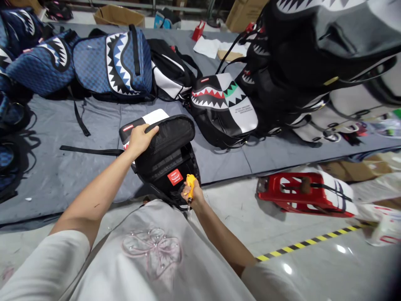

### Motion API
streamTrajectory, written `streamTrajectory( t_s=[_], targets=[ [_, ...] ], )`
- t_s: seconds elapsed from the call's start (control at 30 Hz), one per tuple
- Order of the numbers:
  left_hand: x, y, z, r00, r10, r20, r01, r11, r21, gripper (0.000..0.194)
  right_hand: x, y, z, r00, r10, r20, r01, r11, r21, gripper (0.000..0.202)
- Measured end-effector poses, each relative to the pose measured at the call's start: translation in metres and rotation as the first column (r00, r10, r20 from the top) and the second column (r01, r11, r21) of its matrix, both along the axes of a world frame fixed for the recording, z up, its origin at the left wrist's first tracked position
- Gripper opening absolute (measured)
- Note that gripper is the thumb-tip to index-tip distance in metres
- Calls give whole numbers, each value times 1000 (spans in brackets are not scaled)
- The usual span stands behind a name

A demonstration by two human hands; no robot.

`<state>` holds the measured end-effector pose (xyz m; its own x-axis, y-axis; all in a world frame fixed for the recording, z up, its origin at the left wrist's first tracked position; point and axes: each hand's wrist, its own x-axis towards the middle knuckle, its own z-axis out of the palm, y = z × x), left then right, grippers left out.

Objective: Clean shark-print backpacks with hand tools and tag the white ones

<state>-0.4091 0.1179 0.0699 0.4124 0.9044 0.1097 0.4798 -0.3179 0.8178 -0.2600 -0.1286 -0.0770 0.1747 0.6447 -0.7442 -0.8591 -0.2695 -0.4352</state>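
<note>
A small black backpack (163, 167) lies at the table's near edge with its front panel (172, 129) lifted, so the black lining shows. My left hand (140, 140) is closed on the edge of that panel, thumb on top. Inside the opening is a red label (174, 177). Beside the label, at the bag's near right rim, my right hand (193, 194) is wrapped round a yellow-handled tool (190, 184) with a metal end pointing down toward me. The tool's exact kind is unclear. A black strap (90, 149) stretches left from the bag across the cloth.
A black and grey backpack (224, 108) with shark teeth stands just behind on the right, beside a tall pile of bags (300, 54). Blue checked backpacks (112, 62) line the back left. A red plastic stool (291, 192) is on the floor at right. Grey cloth (103, 121) covers the table.
</note>
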Motion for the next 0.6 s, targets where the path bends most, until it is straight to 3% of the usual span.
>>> streamTrajectory(
  t_s=[0.27,0.6],
  targets=[
    [1,0,0,998,-28,49,27,999,24,40,-16,6,-10,979,173,-111,-155,976,153,49],
    [8,-5,5,993,-79,86,72,994,79,38,-20,3,-20,967,255,-26,-247,955,165,54]
  ],
)
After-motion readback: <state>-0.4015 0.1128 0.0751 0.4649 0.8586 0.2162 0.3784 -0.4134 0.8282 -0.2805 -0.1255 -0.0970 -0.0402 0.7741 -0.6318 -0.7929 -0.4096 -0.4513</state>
